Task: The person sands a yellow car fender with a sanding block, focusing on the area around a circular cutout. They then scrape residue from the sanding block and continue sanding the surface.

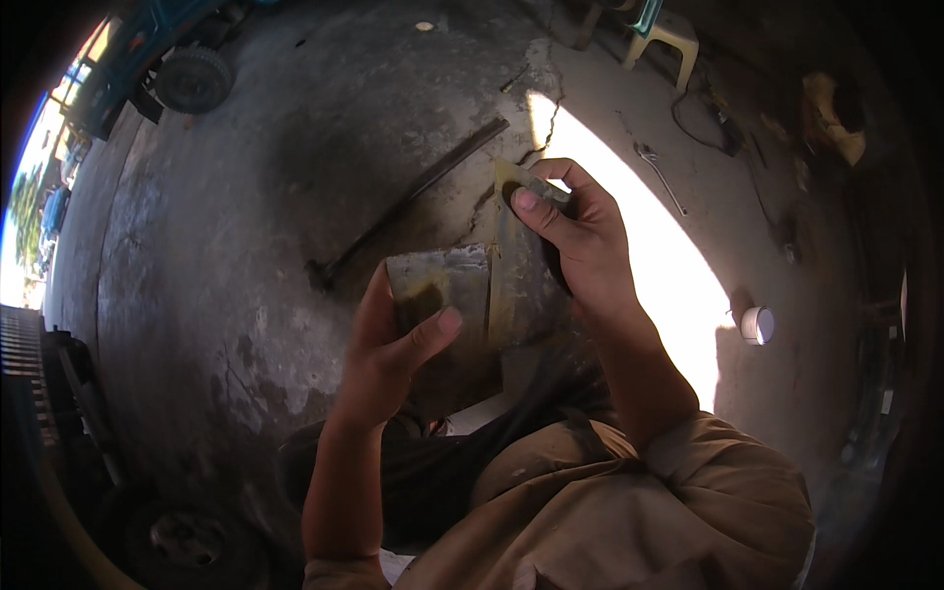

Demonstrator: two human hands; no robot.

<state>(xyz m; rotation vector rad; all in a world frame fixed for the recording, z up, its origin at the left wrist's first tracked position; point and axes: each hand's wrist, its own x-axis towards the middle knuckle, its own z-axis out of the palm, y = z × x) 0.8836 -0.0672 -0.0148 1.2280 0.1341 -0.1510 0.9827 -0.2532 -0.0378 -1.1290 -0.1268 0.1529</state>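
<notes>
left grip [390, 352] pinches a yellow-smeared squarish plate [452, 280], right grip [593, 239] a flat piece [548, 189].

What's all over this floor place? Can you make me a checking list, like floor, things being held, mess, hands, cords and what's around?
Floor: grey concrete, stained and cracked, with a bright sunlit patch.
Things held: a flat grey plate with yellowish smears; a smaller grey piece, yellowish at one end.
Mess: a long dark bar, a wrench and a pale round object on the floor.
Hands: left hand grips the plate; right hand pinches the smaller piece.
Cords: a thin dark cord on the floor, right side.
Around: a vehicle tyre and a pale stool.
</notes>
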